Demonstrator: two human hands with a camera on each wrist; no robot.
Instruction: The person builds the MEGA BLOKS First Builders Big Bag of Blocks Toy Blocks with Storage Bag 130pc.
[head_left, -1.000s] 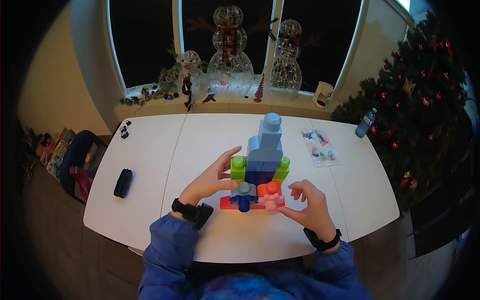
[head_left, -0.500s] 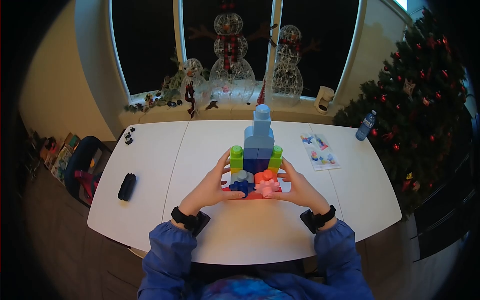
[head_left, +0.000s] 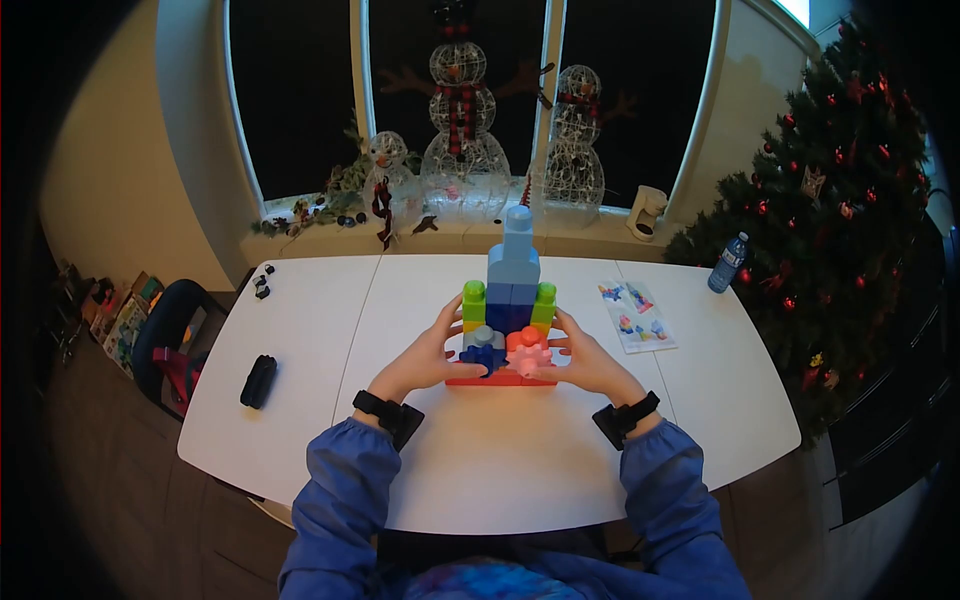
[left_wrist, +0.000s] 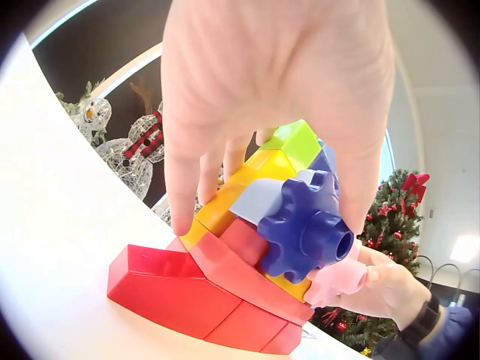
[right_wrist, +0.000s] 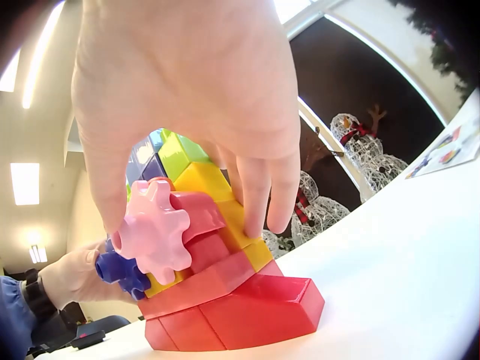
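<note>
A block structure stands upright on the white table, with a light blue tower (head_left: 515,262), green blocks (head_left: 473,300) on both sides and a red base (head_left: 500,380). A dark blue gear (left_wrist: 304,236) and a pink gear (right_wrist: 156,231) stick out at its front. My left hand (head_left: 418,358) grips the left side, fingers along the yellow blocks (left_wrist: 266,165) and thumb by the blue gear. On the other side my right hand (head_left: 597,365) grips the structure, its thumb at the pink gear and its fingers on the yellow blocks (right_wrist: 204,182).
A picture sheet (head_left: 638,315) lies at the right of the table (head_left: 500,480), with a water bottle (head_left: 728,262) at the back right corner. On the left are a black case (head_left: 258,381) and small dark items (head_left: 262,283). Wire snowmen (head_left: 466,160) stand on the windowsill.
My right hand, earlier away from the structure's right side, has come in and grips it. The structure sits slightly farther left and more upright in the head view, which has also shifted.
</note>
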